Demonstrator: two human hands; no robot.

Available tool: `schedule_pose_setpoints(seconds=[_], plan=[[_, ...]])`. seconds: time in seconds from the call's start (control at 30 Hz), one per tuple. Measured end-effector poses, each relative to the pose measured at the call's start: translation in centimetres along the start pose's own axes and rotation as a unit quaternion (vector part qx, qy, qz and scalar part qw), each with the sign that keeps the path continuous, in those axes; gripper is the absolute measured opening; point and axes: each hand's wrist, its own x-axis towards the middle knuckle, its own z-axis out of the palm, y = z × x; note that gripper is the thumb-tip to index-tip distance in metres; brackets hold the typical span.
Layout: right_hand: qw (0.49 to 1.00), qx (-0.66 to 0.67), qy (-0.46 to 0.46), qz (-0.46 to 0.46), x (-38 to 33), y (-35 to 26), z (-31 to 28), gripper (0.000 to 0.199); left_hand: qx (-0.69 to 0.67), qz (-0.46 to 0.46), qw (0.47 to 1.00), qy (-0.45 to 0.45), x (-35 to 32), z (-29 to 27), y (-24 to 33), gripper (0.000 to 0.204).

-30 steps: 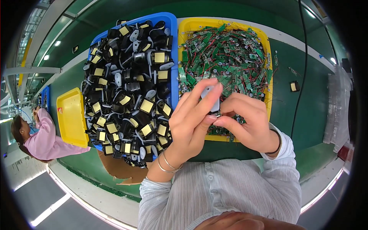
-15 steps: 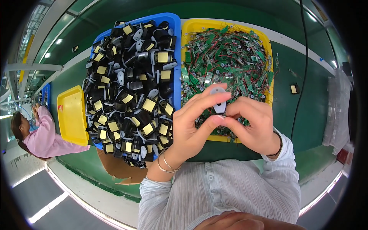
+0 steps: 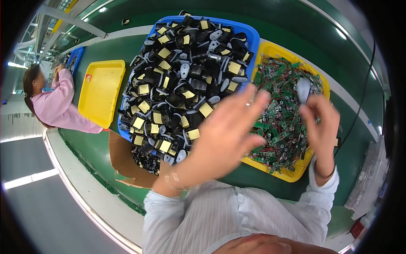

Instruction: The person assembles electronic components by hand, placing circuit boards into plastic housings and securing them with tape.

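Note:
My right hand (image 3: 322,125) is closed on a grey, rounded plastic piece (image 3: 303,89), smeared by motion, above the right side of a yellow tray (image 3: 292,177). That tray is heaped with green circuit boards (image 3: 277,120) on thin red wires. My left hand (image 3: 226,133) is blurred, with its fingers stretched out and apart and nothing plainly held. It hovers over the border between the yellow tray and a blue tray (image 3: 253,36). The blue tray is piled with black plastic housings (image 3: 196,72) bearing pale yellow pads and grey oval parts.
A bare yellow tray (image 3: 101,63) lies at the left, near a co-worker in a pink sleeve (image 3: 53,103). A cardboard box (image 3: 120,156) of small black parts stands below the blue tray. At right are a black cable (image 3: 364,101) and clear plastic packaging (image 3: 363,178).
My hands have moved apart from their joint hold on the grey piece. The right carries it rightward; the left has let go and opened. The whole view has shifted and tilted.

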Motion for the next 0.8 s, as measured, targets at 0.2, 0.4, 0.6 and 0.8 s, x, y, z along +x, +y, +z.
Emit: schedule_pose_setpoints(seconds=[0.2,0.4,0.6,0.8], plan=[[0.954,-0.297,-0.034,-0.003,10.9,13.3,2.0,0.011,0.399,-0.137,0.904,0.071,0.3,-7.5,-7.8,0.017],[0.935,-0.305,-0.152,0.102,13.9,19.1,6.2,0.009,0.403,-0.277,0.872,0.006,-1.1,-8.8,-13.3,0.051],[0.974,-0.185,-0.035,0.126,12.4,17.0,3.4,0.024,0.368,-0.300,0.880,-0.016,0.6,-10.0,-10.8,0.041],[0.980,-0.127,0.027,0.148,5.4,8.1,-0.5,0.019,0.326,-0.103,0.934,0.109,0.8,-9.8,-8.3,0.025]])
